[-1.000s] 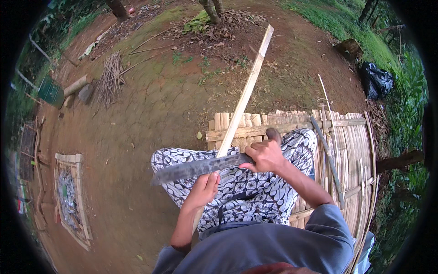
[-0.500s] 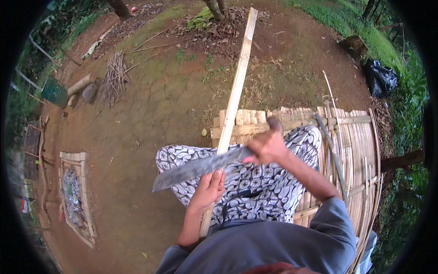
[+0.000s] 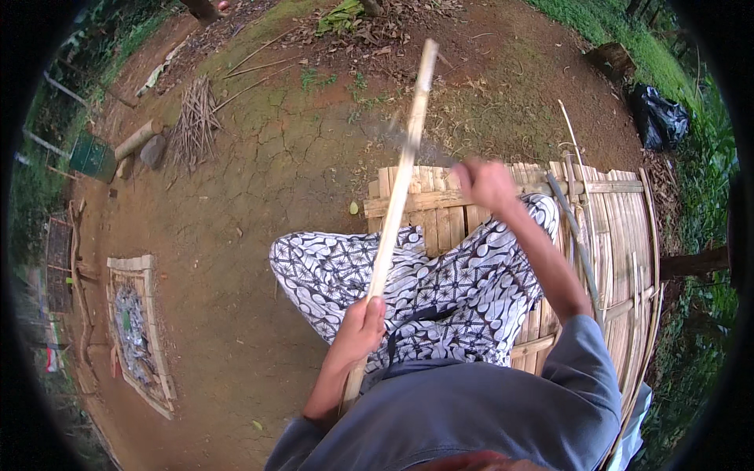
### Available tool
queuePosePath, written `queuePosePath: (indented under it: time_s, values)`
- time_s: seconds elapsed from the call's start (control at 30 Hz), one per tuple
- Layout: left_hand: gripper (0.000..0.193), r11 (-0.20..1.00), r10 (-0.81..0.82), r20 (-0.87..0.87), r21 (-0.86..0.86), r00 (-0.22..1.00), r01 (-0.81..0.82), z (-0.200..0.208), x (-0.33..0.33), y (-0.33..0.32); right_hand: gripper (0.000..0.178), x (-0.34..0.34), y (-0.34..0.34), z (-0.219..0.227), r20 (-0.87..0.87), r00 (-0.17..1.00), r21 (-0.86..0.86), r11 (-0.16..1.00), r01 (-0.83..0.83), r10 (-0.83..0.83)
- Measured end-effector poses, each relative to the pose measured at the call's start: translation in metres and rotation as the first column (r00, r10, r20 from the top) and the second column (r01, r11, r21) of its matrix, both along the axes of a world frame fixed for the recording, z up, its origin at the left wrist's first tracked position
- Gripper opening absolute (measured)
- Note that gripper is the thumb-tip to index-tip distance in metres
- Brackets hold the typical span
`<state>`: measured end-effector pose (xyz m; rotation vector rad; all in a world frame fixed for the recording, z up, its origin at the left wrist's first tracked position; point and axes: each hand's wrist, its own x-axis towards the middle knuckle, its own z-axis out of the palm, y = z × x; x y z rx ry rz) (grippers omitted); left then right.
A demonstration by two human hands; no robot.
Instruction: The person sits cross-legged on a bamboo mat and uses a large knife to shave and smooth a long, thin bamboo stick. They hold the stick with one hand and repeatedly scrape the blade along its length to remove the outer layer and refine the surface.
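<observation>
Fingers wrapped round its lower part, the left hand (image 3: 360,330) holds the pale strip (image 3: 394,216) over the lap, its long axis pointing away and slightly right — the right hand (image 3: 491,187), clenched on a knife (image 3: 459,170), sits right of its upper half — blurred blade crossing it, contact unclear.

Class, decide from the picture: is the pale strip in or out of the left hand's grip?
In: the left hand is closed on the pale strip, which extends beyond the thumb and reappears beside the forearm.
</observation>
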<state>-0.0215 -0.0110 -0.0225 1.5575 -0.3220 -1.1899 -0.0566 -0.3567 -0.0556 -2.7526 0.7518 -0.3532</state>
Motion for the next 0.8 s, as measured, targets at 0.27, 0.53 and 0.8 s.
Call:
queuePosePath:
  time_s: [0.27,0.53,0.8]
  values:
    - [0.036,1.000,0.010,0.166,0.016,0.986,-0.013,-0.014,0.022,-0.004,0.051,-0.022,0.040,-0.011,0.216,0.922,-0.149,0.944,-0.294,0.321]
    - [0.034,0.996,-0.032,0.455,0.093,0.890,-0.012,-0.030,0.015,0.001,0.057,-0.024,0.065,-0.004,-0.088,0.812,-0.233,0.781,-0.579,0.576]
    - [0.034,0.983,0.017,0.617,0.133,0.787,-0.125,-0.027,0.028,0.009,0.052,-0.017,0.067,0.004,-0.146,0.959,0.133,0.966,-0.223,0.242]
